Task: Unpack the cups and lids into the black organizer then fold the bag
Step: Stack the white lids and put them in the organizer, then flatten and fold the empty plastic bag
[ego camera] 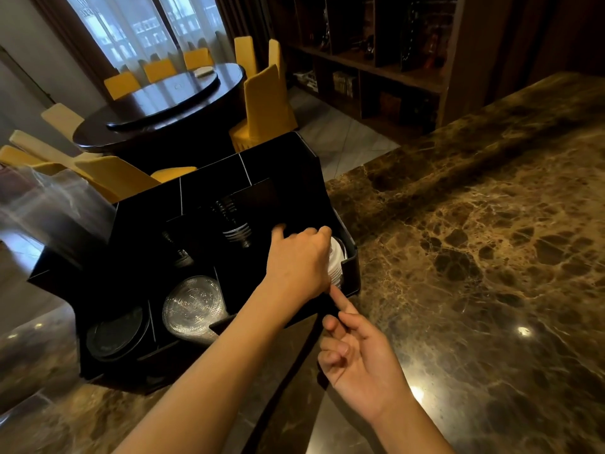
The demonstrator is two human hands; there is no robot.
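**Inspector:** Head view, progress first. The black organizer [350, 267] sits on the marble counter [474, 240] and is largely stocked. Left of the left hand [299, 265], nearest the person, lie a stack of clear lids [193, 306] and, further left, a stack of black lids [114, 332]. Beyond the knuckles, in the rear compartments, stand stacks of cups [234, 224].

**Clerk:** And what is in hand?

**Inspector:** A stack of white lids [337, 260], lying in the compartment at the organizer's right end, directly under the left palm. I judge this the last of the unpacking, being seated.

**Clerk:** The bag?

**Inspector:** A clear plastic bag [55, 204] shows far left of both hands, blurred, unfolded. Folding remains outstanding.

**Clerk:** Hand poses?

**Inspector:** Left arm reaches forward and across; the hand is curled over the white lids, thumb side up, fingers hooked over the far side, gripping or pressing them; which, I cannot tell. The right hand [357, 352] hangs just beneath it, empty, index finger extended to the organizer's front wall, other fingers loosely curled.
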